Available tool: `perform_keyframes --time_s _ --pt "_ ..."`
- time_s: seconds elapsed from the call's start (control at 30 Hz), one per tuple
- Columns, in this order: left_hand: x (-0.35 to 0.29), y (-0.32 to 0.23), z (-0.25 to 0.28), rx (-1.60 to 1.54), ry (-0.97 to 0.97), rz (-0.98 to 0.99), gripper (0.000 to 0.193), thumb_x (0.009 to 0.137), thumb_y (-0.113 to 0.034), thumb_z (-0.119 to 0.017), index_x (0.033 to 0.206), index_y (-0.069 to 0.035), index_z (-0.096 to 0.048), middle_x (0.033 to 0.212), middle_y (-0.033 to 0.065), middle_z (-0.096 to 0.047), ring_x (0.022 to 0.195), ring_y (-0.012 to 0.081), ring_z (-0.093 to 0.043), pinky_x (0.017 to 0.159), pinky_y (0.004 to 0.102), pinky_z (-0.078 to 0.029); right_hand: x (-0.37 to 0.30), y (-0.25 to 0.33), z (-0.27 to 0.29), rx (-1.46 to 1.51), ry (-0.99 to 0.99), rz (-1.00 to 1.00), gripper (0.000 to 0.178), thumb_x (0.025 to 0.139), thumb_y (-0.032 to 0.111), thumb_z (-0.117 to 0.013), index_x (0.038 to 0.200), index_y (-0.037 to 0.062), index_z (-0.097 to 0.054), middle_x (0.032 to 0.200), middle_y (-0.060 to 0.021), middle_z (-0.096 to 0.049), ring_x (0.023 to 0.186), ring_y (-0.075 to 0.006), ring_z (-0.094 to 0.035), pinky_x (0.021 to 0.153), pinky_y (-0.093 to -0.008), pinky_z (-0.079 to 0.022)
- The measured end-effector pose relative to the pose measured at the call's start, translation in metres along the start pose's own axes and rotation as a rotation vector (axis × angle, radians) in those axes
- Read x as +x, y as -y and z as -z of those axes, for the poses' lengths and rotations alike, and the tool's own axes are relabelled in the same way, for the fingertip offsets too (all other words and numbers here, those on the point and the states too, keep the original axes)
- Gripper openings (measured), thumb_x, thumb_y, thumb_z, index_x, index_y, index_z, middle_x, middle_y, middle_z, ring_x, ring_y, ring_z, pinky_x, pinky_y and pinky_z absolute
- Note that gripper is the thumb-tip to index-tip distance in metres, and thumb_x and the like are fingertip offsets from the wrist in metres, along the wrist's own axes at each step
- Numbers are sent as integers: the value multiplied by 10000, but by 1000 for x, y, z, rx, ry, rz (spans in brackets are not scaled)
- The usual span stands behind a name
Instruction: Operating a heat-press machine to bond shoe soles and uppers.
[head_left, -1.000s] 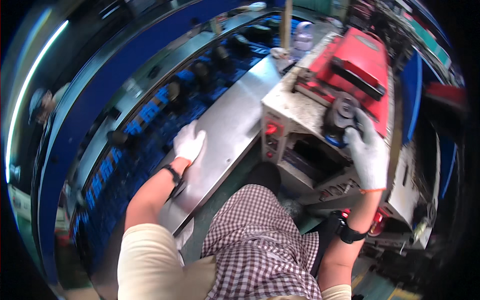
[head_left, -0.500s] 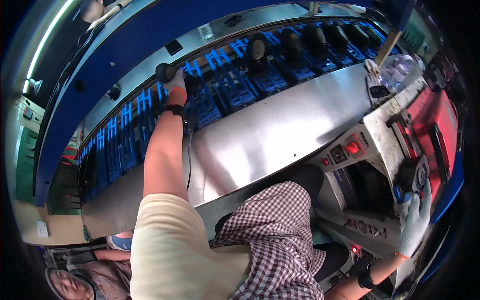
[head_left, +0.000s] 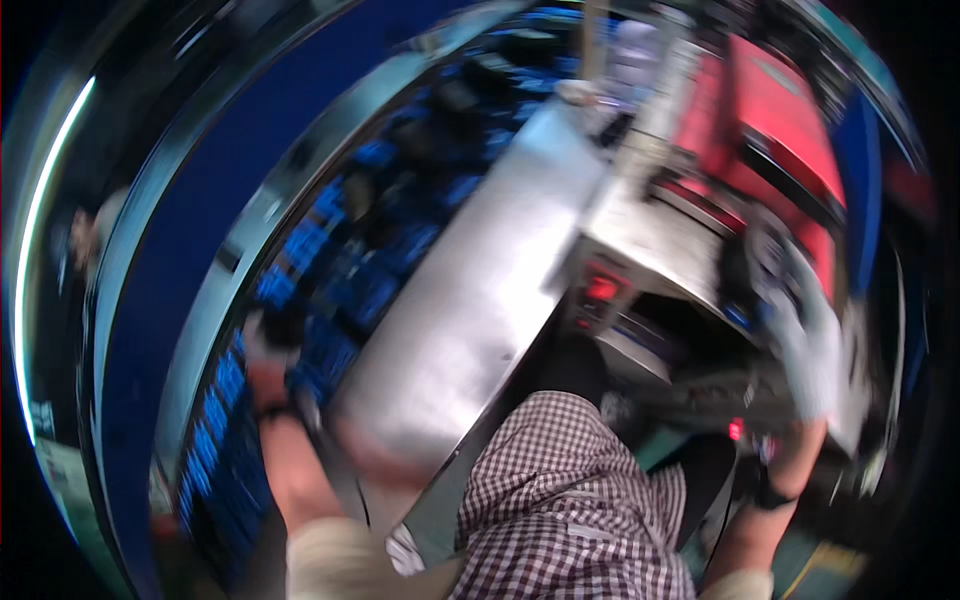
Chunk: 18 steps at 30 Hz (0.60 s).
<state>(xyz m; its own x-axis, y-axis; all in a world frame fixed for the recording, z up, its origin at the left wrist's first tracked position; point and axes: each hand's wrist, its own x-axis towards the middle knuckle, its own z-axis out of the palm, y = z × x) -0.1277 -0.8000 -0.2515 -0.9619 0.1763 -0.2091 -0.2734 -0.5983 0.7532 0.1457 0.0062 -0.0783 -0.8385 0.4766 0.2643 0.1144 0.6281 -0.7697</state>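
My left hand (head_left: 266, 345), in a pale glove with an orange cuff, reaches over the blue rack (head_left: 215, 420) at the left. Motion smears its fingers, and a dark rounded piece (head_left: 287, 325) lies against them. At the red machine (head_left: 785, 150) on the right, my white-gloved right hand (head_left: 808, 335) closes round a dark shoe-like piece (head_left: 768, 250). That piece is blurred and partly hidden by the fingers. Dark bands circle both my wrists.
A shiny metal ledge (head_left: 480, 300) runs between rack and machine. More dark shapes sit along the rack, below a broad blue beam (head_left: 150, 260). Red lights (head_left: 602, 288) glow on the machine's front. A pale purple object (head_left: 635, 50) stands at the far end.
The view has swung to the right and blurred, bringing the red machine nearer the middle. My left hand stays by the rack and my right hand stays at the machine.
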Motion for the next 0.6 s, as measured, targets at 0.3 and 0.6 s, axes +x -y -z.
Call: perform_keyframes --time_s 0.3,0.6 --pt "-95 150 -314 -222 -14 144 708 795 -324 -755 1415 -32 -579 1369 230 -616 1275 421 -586 1095 602 -458 -13 -13 11 -358 -525 430 392 895 255 -691 1259 112 -664 1081 -113 -664 1052 -317 -633 940 -461 -502" --pt "-146 263 -542 254 888 23 925 834 -425 -661 1604 -6 -364 1561 177 -500 1407 344 -530 1225 471 -391 -113 36 40 678 160 277 990 995 369 -700 1680 9 -82 1709 -253 -179 1599 -349 -192 1285 -417 -221"
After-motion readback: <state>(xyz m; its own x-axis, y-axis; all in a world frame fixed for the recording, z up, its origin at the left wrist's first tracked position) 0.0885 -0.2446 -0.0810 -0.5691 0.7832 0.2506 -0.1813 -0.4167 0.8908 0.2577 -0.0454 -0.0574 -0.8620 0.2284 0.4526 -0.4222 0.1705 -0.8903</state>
